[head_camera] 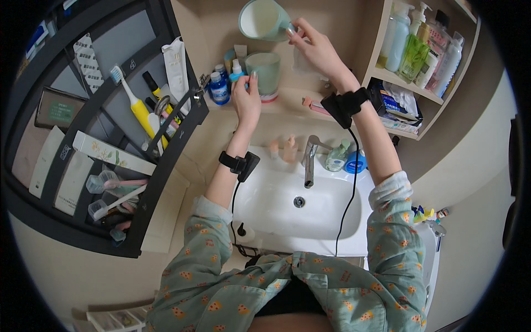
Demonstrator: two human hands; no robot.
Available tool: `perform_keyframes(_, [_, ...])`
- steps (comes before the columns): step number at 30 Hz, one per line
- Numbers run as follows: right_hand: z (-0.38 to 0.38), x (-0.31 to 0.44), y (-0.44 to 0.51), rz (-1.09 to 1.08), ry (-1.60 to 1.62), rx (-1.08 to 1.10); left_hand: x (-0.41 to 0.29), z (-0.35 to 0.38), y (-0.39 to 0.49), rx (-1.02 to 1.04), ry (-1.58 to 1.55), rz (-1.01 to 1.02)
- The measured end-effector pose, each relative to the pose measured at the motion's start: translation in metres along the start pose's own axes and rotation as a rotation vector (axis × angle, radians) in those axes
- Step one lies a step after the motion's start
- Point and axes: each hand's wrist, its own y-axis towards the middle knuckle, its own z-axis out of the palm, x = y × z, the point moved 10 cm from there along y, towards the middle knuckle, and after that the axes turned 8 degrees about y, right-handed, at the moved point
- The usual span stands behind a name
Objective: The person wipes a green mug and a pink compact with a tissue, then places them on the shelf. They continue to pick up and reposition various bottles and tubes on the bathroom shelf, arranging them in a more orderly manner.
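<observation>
My right hand (pixel 313 47) grips the handle of a pale green cup (pixel 263 20), lifted over the shelf (pixel 286 97) and tilted so that its inside shows. Beneath it a second pale green cup (pixel 265 68), with a pink base, stands on the shelf. My left hand (pixel 247 99) is at a small blue bottle with a white nozzle (pixel 236 68), left of the standing cup; the fingers partly hide the bottle, and whether they grip it is unclear. Blue bottles (pixel 219 89) stand farther left. A pink tube (pixel 317 106) lies on the shelf below my right forearm.
A white washbasin (pixel 290 224) with a chrome faucet (pixel 309 162) lies below my arms; soap bottles (pixel 337 157) stand on its rear edge. An opened dark cabinet door with racks (pixel 166 166) holding toothbrushes and boxes juts in at left. Shelves at right hold pump bottles (pixel 399 41). Cables hang from both wrist straps.
</observation>
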Motion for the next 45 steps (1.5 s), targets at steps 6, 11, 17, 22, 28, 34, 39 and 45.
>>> perform_keyframes(6, [0.024,0.037,-0.023,-0.372,-0.802,0.066,-0.014,-0.003,-0.003,0.013,0.060,0.054])
perform_keyframes(11, [0.059,0.027,-0.029,-0.580,-1.129,0.211,-0.016,-0.001,-0.002,0.029,0.100,0.086])
perform_keyframes(17, [0.081,0.011,-0.037,-0.812,-1.358,0.340,-0.016,-0.001,-0.003,0.025,0.078,0.084])
perform_keyframes(22, [0.090,0.003,-0.032,-0.796,-1.494,0.394,-0.018,-0.002,-0.004,0.049,0.093,0.062])
perform_keyframes(28, [0.089,0.004,-0.031,-0.781,-1.523,0.404,-0.014,-0.002,-0.001,0.036,0.107,0.055])
perform_keyframes(34, [0.085,0.008,-0.032,-0.742,-1.477,0.359,-0.010,-0.001,0.000,0.050,0.094,0.012])
perform_keyframes(39, [0.084,0.008,-0.033,-0.757,-1.496,0.342,-0.014,-0.007,0.000,0.000,0.074,-0.012])
perform_keyframes(45, [0.085,0.011,-0.033,-0.754,-1.468,0.295,-0.023,-0.013,0.000,-0.044,0.101,0.047])
